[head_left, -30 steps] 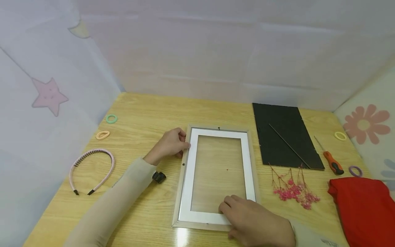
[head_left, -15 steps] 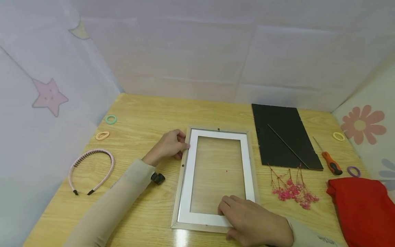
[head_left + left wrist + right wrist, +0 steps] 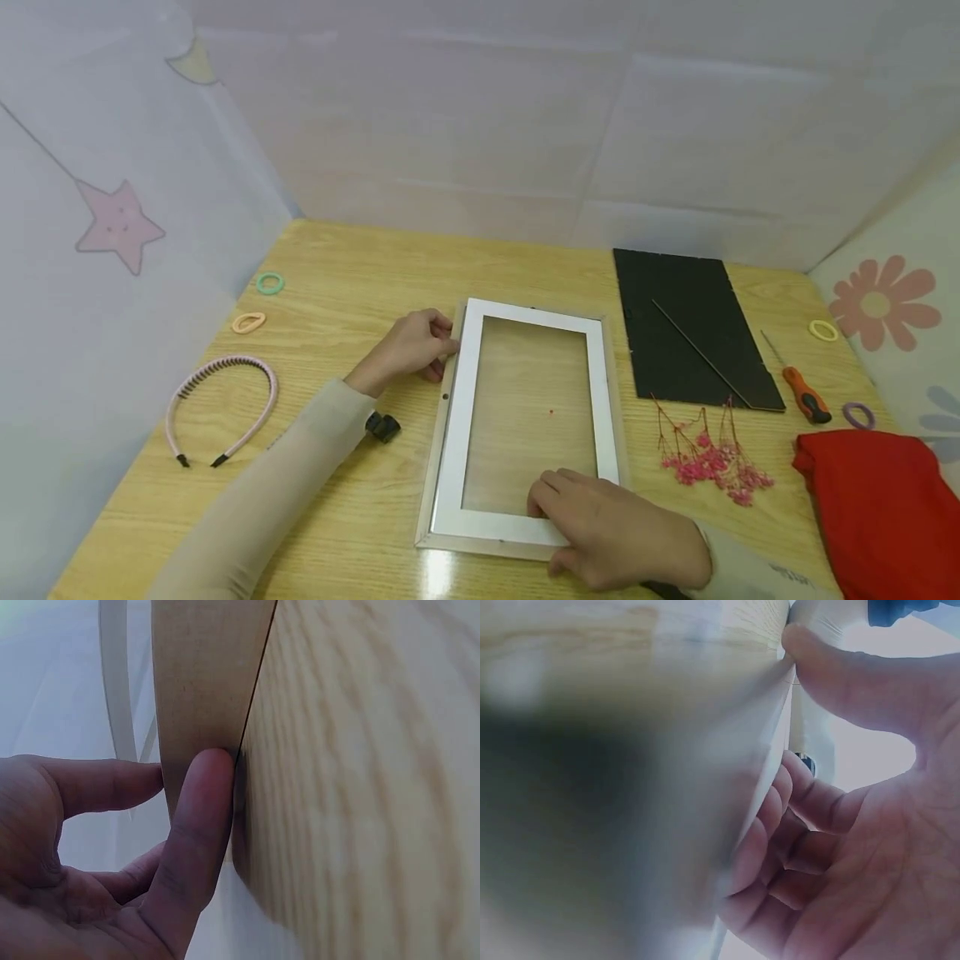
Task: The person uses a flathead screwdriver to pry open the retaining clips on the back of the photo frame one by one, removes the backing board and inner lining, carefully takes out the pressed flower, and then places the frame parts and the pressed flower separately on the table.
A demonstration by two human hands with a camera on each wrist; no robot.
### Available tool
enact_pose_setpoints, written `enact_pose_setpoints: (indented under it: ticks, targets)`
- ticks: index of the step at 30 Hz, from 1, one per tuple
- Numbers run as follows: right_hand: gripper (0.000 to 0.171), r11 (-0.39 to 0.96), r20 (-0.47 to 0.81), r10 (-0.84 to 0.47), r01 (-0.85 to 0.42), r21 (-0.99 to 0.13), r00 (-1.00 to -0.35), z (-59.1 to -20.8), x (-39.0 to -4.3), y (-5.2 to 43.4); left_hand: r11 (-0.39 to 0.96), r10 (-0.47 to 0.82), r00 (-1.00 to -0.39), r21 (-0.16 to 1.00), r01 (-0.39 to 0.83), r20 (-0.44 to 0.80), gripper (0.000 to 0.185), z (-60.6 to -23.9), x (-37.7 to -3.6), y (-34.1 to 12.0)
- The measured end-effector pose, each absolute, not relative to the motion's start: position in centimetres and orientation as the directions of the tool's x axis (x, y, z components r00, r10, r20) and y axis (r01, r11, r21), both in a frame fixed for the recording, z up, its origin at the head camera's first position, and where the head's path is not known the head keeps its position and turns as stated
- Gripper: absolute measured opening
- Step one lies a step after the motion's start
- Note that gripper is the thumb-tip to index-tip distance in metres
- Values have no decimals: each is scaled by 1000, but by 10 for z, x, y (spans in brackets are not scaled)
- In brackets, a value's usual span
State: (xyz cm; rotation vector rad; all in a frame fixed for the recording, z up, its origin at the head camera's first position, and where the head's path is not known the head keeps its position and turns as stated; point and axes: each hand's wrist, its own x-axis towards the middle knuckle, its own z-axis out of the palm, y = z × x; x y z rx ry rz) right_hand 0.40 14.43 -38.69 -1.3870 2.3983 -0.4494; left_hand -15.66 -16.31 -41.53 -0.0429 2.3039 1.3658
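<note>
A pale wooden picture frame (image 3: 431, 500) lies on the table with a white mat board (image 3: 474, 400) in it. The mat's far end is raised and overlaps the frame's far rail. My left hand (image 3: 408, 346) grips the frame's left side; in the left wrist view a finger presses the outer wood (image 3: 202, 682) near the table, and a white strip of the mat (image 3: 116, 682) stands apart from it. At the near right corner my right hand (image 3: 611, 529) holds the frame, fingers curled over the mat's inner edge, thumb by the outer edge. A tiny red speck (image 3: 551, 412) shows in the opening.
On the right lie a black backing board (image 3: 667, 333) with a thin stick (image 3: 697, 350), pink dried flowers (image 3: 712, 462), a screwdriver (image 3: 806, 396) and red cloth (image 3: 885, 508). Leftward are a headband (image 3: 273, 392) and hair ties (image 3: 270, 283). Patterned sheets (image 3: 450, 125) hang around the table.
The mat board's far end has risen out of the frame and now covers part of the far rail. Both hands have stayed almost where they were.
</note>
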Motion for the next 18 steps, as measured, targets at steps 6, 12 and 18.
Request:
enact_pose_setpoints:
  ticks: [6,12,18]
  targets:
    - [39,469,-126,-872,-730,-497,-474,-385,1,143,529,189,-895,810,-254,-404,39,-415,-158,-162]
    - [40,451,-78,-870,-722,-525,-487,-384,3,141,526,195,-890,810,-259,-411,39,-415,-158,-164]
    - [36,424,58,-858,-766,-482,-511,-383,6,142,506,192,-885,816,-280,-423,37,-414,-158,-165]
